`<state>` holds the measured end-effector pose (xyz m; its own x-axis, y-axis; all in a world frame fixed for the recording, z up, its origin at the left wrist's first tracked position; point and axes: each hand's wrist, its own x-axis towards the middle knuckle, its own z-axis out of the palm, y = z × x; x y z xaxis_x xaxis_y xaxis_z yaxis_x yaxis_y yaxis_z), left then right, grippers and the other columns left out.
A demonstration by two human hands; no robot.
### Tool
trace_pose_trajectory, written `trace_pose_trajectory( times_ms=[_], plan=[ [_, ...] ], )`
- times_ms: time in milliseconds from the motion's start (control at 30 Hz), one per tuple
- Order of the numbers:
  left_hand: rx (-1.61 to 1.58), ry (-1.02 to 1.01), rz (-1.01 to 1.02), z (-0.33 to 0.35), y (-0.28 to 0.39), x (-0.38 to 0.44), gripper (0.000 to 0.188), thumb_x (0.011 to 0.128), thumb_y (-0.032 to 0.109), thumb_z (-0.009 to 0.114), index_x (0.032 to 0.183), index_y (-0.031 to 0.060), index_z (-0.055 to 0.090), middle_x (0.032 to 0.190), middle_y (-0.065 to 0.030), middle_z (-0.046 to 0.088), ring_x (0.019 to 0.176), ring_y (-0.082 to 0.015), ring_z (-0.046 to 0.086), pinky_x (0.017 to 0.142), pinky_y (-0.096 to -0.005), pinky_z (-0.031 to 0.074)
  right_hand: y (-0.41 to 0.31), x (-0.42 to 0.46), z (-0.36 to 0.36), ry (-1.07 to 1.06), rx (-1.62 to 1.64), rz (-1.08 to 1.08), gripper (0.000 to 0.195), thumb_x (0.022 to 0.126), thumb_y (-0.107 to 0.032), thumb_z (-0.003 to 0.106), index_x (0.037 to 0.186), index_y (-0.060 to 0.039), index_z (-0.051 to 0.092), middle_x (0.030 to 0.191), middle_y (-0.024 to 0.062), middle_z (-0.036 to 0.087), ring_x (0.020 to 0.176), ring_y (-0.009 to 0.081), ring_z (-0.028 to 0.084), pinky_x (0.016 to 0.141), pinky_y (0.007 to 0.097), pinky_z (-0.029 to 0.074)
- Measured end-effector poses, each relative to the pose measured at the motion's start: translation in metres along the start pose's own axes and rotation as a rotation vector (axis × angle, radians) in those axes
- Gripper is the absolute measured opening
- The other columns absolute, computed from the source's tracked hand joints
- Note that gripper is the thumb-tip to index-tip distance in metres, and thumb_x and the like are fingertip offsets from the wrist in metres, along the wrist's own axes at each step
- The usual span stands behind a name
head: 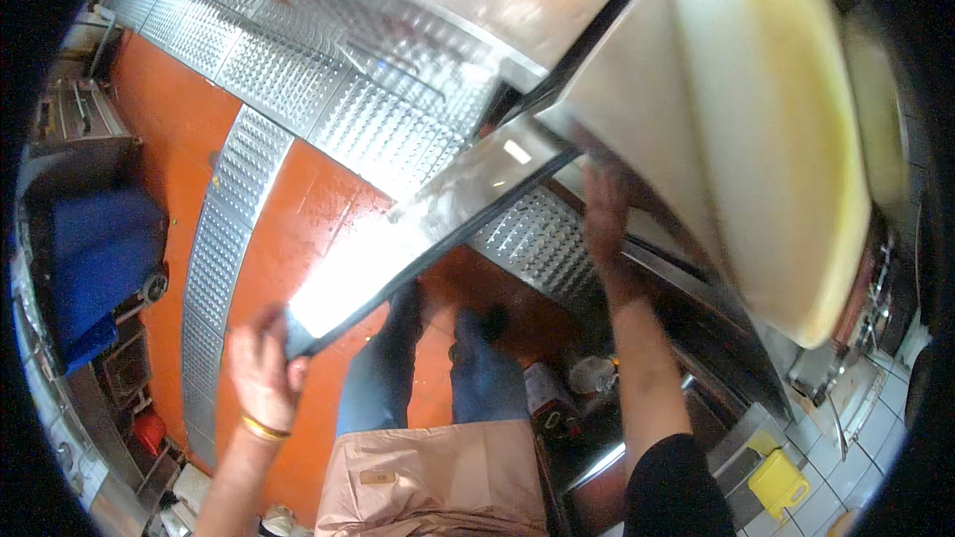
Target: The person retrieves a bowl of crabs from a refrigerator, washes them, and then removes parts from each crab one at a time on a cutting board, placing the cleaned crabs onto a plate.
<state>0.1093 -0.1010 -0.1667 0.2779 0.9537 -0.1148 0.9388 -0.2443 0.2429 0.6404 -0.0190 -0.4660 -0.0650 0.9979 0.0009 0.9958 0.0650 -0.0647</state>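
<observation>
My left hand [262, 365] grips the outer edge of a shiny stainless steel door [455, 198], which stands swung out from the counter. The door is seen from above; a dark gasket [440, 257] runs along its inner side, and glare whitens its outer part. Beneath the counter's edge is my right hand [604, 201], blurred, with its arm reaching into the gap beside the door's hinged end. Its fingertips are hard to make out, and whether it holds anything is not visible. A thick, worn white cutting board [768, 134] lies on the steel counter [642, 82] above it.
Perforated metal floor strips [276, 82] cross the orange floor [298, 209]. At left stand a blue bin [104, 268] on wheels and a red object [150, 431]. A yellow cutting board [778, 479] is at lower right by white tiles [817, 455]. My apron [440, 473] is close below.
</observation>
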Motion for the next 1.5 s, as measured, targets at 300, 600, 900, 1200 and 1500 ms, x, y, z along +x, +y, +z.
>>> trace_pose_trajectory(
  times_ms=[300, 600, 900, 1200, 1500],
  plan=[
    [-0.452, -0.236, -0.035, 0.023, 0.204, -0.063, 0.054, 0.089, 0.012, 0.069, 0.137, -0.0056, 0.05, 0.146, -0.0296, 0.047, 0.127, -0.0461, 0.05, 0.107, -0.0488, 0.044, -0.091, -0.249, -0.127, -0.902, 0.421, 0.461, 0.034, 0.096, -0.027, 0.057, 0.12, -0.0049, 0.066, 0.118, 0.0244, 0.068, 0.111, 0.0416, 0.064, 0.094, 0.0526, 0.052],
    [-0.443, -0.725, 0.363, -0.031, 0.353, 0.006, 0.073, 0.097, 0.027, 0.059, 0.159, 0.0078, 0.024, 0.137, -0.0249, 0.06, 0.106, -0.0426, 0.067, 0.095, -0.0487, 0.053, -0.078, -0.329, -0.282, -0.823, 0.613, 0.583, 0.035, 0.097, -0.028, 0.053, 0.12, -0.008, 0.07, 0.115, 0.0213, 0.071, 0.108, 0.0415, 0.067, 0.093, 0.05, 0.053],
    [-0.76, -0.531, 0.393, -0.102, 0.295, 0.063, 0.03, 0.1, 0.008, 0.058, 0.129, 0.0033, 0.064, 0.114, -0.0191, 0.073, 0.099, -0.031, 0.073, 0.084, -0.0372, 0.058, -0.087, -0.16, -0.419, -0.274, 1.289, 0.465, 0.031, 0.104, -0.02, 0.061, 0.126, -0.0002, 0.068, 0.105, 0.0077, 0.076, 0.089, 0.0132, 0.071, 0.08, 0.0305, 0.057],
    [-0.823, -0.482, 0.182, -0.166, 0.213, 0.212, 0.025, 0.103, 0.009, 0.057, 0.126, 0.0019, 0.066, 0.104, -0.0133, 0.077, 0.098, -0.0196, 0.074, 0.084, -0.032, 0.058, 0.035, 0.06, -0.493, 0.537, 2.321, 1.264, 0.032, 0.099, -0.029, 0.062, 0.112, 0.0009, 0.06, 0.113, 0.0222, 0.07, 0.092, 0.0327, 0.073, 0.074, 0.0398, 0.062],
    [-0.789, -0.405, 0.541, -0.219, 0.261, 0.371, 0.022, 0.101, 0.012, 0.057, 0.12, 0.0049, 0.067, 0.101, -0.0135, 0.076, 0.088, -0.027, 0.075, 0.075, -0.0366, 0.058, 0.055, 0.075, -0.471, 0.887, 2.018, 1.421, 0.005, 0.088, 0.0, 0.062, 0.09, 0.003, 0.058, 0.084, 0.0147, 0.062, 0.07, 0.0309, 0.067, 0.066, 0.0401, 0.064]
  ],
)
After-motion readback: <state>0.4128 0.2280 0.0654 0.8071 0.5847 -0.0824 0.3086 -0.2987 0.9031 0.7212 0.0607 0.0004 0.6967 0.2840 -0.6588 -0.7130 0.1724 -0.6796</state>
